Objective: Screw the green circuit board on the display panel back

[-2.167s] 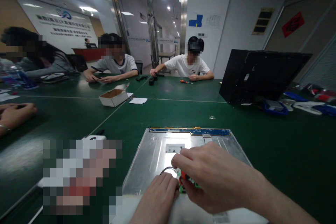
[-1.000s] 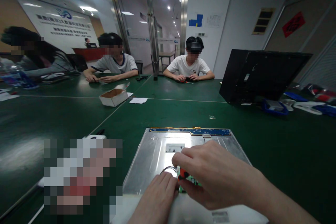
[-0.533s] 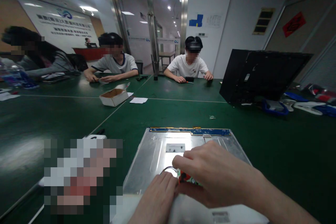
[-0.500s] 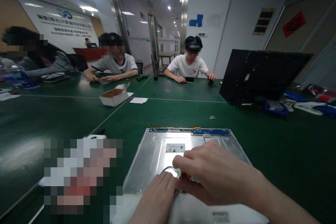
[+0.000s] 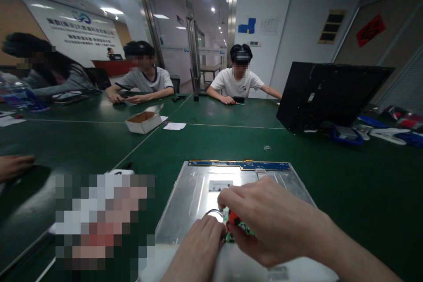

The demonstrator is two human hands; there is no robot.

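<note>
A silver metal display panel [image 5: 185, 194] lies before me, with a blue circuit strip [image 5: 238, 165] along its far edge. On its near part sits a small green circuit board [image 5: 230, 235], largely covered by my hands. My right hand [image 5: 274, 220] is closed around a red-and-black screwdriver [image 5: 234, 217], held over the board; its tip is hidden. My left hand [image 5: 203, 242] has its fingers together and bent down at the board's left edge, pressing on it. A dark wire [image 5: 214, 210] loops just beyond the left fingertips.
A white open box [image 5: 143, 124] and a paper slip [image 5: 174, 126] lie farther off. A black monitor [image 5: 330, 92] stands at the right. Another person's hand [image 5: 16, 166] reaches in from the left. Several people sit around the green table [image 5: 224, 141].
My right hand has turned slightly, showing more of the red handle and green board. A co-worker's hand has come in at the left. The person opposite has stretched an arm behind the monitor.
</note>
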